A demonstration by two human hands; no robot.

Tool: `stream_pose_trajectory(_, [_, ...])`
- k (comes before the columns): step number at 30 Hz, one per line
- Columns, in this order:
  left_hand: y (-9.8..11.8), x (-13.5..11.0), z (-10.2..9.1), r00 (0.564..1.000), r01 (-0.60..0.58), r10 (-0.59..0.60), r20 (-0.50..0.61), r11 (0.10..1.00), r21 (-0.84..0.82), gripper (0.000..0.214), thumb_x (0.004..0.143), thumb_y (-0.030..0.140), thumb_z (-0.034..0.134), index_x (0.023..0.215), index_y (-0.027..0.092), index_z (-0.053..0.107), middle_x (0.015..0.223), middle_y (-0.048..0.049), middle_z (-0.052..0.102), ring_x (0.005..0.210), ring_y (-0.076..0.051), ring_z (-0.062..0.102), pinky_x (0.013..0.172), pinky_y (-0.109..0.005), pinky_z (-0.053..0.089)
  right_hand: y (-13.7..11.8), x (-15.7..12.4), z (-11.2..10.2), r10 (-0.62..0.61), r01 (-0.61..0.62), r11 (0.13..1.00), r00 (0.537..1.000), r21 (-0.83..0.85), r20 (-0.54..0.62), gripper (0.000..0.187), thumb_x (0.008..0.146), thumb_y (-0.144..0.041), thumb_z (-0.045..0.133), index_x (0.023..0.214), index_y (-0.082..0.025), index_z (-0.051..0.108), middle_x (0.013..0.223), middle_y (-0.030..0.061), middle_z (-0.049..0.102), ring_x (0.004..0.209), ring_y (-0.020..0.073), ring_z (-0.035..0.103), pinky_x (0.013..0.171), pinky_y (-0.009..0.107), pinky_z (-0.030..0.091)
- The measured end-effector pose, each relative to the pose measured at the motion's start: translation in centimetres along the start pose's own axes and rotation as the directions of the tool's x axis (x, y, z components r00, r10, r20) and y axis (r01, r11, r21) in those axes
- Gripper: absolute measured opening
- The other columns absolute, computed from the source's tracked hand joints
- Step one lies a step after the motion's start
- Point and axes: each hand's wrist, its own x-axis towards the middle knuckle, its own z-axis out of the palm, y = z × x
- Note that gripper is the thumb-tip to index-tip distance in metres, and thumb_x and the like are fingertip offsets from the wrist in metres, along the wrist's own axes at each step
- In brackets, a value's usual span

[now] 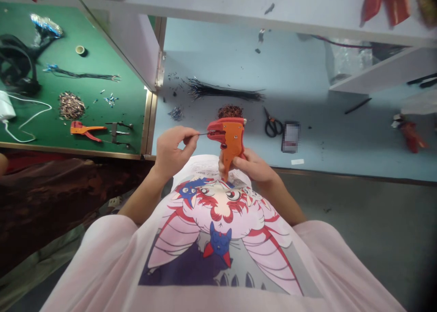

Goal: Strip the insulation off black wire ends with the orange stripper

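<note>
My right hand [251,164] is wrapped round the handles of an orange and red wire stripper [229,137], held upright in front of my chest. My left hand [174,146] pinches a thin dark wire [202,133] and holds its end at the stripper's red jaws. Both hands hover just before the front edge of the light blue table [307,75]. Beyond the tool lies a small heap of coppery wire bits [230,110] and a bundle of thin black wires [221,91].
Black scissors [272,124] and a small dark box [291,137] lie right of the tool. A red tool [411,137] sits far right. On the green table [102,100] to the left lie another orange stripper [85,131], pliers [118,131], wire scraps [71,105] and cables. A white shelf [307,16] overhangs.
</note>
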Motion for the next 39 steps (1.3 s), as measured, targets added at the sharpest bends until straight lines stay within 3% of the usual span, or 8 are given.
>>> stream_pose_trajectory(6, [-0.5, -0.1, 0.2, 0.981, -0.102, 0.118, -0.155, 0.989, 0.109, 0.007, 0.079, 0.014, 0.059, 0.078, 0.02, 0.063, 0.067, 0.0011, 0.065, 0.065, -0.011, 0.057, 0.064, -0.026, 0.042, 1.1, 1.0, -3.2, -0.044, -0.028, 0.946, 0.976, -0.323, -0.212, 0.044, 0.085, -0.054, 0.055, 0.108, -0.017, 0.051, 0.092, 0.0084, 0.062, 0.078, 0.0194, 0.061, 0.069, 0.034, 0.052])
stream_pose_trajectory(12, [-0.7, -0.5, 1.0, 0.958, -0.17, 0.223, -0.179, 0.947, 0.272, 0.009, 0.075, 0.012, 0.06, 0.074, 0.021, 0.06, 0.064, 0.0014, 0.064, 0.062, -0.013, 0.054, 0.063, -0.03, 0.037, 7.0, 6.4, -6.0, -0.02, -0.414, 0.118, 0.908, -0.902, -0.419, 0.038, 0.085, -0.033, 0.053, 0.117, -0.012, 0.052, 0.111, 0.0186, 0.059, 0.101, 0.0308, 0.052, 0.087, 0.04, 0.039])
stream_pose_trajectory(14, [-0.6, -0.8, 1.3, 0.952, -0.183, 0.244, -0.187, 0.938, 0.293, 0.01, 0.075, 0.012, 0.06, 0.074, 0.022, 0.059, 0.065, 0.0015, 0.064, 0.063, -0.014, 0.055, 0.063, -0.031, 0.036, 8.9, 8.1, -6.2, 0.03, -0.405, 0.045, 0.914, -0.913, -0.404, 0.038, 0.083, -0.029, 0.057, 0.116, -0.011, 0.054, 0.115, 0.0206, 0.056, 0.107, 0.0328, 0.048, 0.092, 0.043, 0.034])
stream_pose_trajectory(19, [-0.6, -1.4, 1.3, 0.939, -0.191, 0.273, -0.209, 0.92, 0.343, 0.012, 0.072, 0.012, 0.062, 0.074, 0.023, 0.058, 0.062, 0.0026, 0.063, 0.068, -0.016, 0.055, 0.066, -0.032, 0.036, 10.8, 10.6, -6.7, 0.066, -0.36, 0.057, 0.932, -0.931, -0.357, 0.043, 0.078, -0.027, 0.064, 0.115, -0.007, 0.057, 0.121, 0.023, 0.053, 0.113, 0.034, 0.045, 0.095, 0.045, 0.031])
stream_pose_trajectory(24, [-1.0, -1.8, 1.2, 0.946, -0.182, 0.27, -0.179, 0.899, 0.398, 0.012, 0.073, 0.013, 0.062, 0.073, 0.024, 0.059, 0.06, 0.0037, 0.064, 0.067, -0.016, 0.055, 0.067, -0.033, 0.034, 6.7, 8.9, -4.8, -0.102, -0.259, 0.194, 0.954, -0.946, -0.282, 0.037, 0.093, -0.033, 0.045, 0.123, -0.012, 0.051, 0.125, 0.0163, 0.055, 0.117, 0.0248, 0.048, 0.099, 0.037, 0.033])
stream_pose_trajectory(27, [-0.9, -1.6, 1.5, 0.945, -0.206, 0.284, -0.163, 0.902, 0.38, 0.012, 0.073, 0.013, 0.062, 0.072, 0.024, 0.059, 0.06, 0.0035, 0.064, 0.067, -0.017, 0.054, 0.067, -0.033, 0.033, 2.5, 6.1, -2.6, -0.488, 0.063, 0.478, 0.848, -0.876, -0.205, 0.032, 0.094, -0.04, 0.043, 0.113, -0.019, 0.055, 0.112, 0.0105, 0.061, 0.105, 0.022, 0.056, 0.093, 0.035, 0.041])
stream_pose_trajectory(33, [-0.2, -1.0, 2.4, 0.919, -0.328, 0.379, -0.109, 0.888, 0.322, 0.01, 0.074, 0.013, 0.064, 0.074, 0.023, 0.06, 0.061, 0.003, 0.065, 0.068, -0.016, 0.053, 0.068, -0.033, 0.034, -1.1, 3.2, 0.2, -0.647, 0.237, 0.374, 0.759, -0.897, -0.069, 0.013, 0.09, -0.033, 0.053, 0.091, -0.022, 0.06, 0.089, 0.008, 0.063, 0.089, 0.0225, 0.057, 0.085, 0.039, 0.044])
stream_pose_trajectory(39, [-0.6, -1.6, 1.9, 0.943, -0.332, 0.311, 0.121, 0.907, 0.257, 0.008, 0.08, 0.014, 0.055, 0.077, 0.019, 0.061, 0.064, -0.0014, 0.063, 0.064, -0.015, 0.052, 0.062, -0.029, 0.038, -0.9, 2.2, -0.7, -0.658, 0.183, 0.53, 0.705, -0.828, -0.266, 0.016, 0.09, -0.032, 0.051, 0.08, -0.022, 0.057, 0.082, 0.0051, 0.06, 0.08, 0.0196, 0.056, 0.077, 0.036, 0.046])
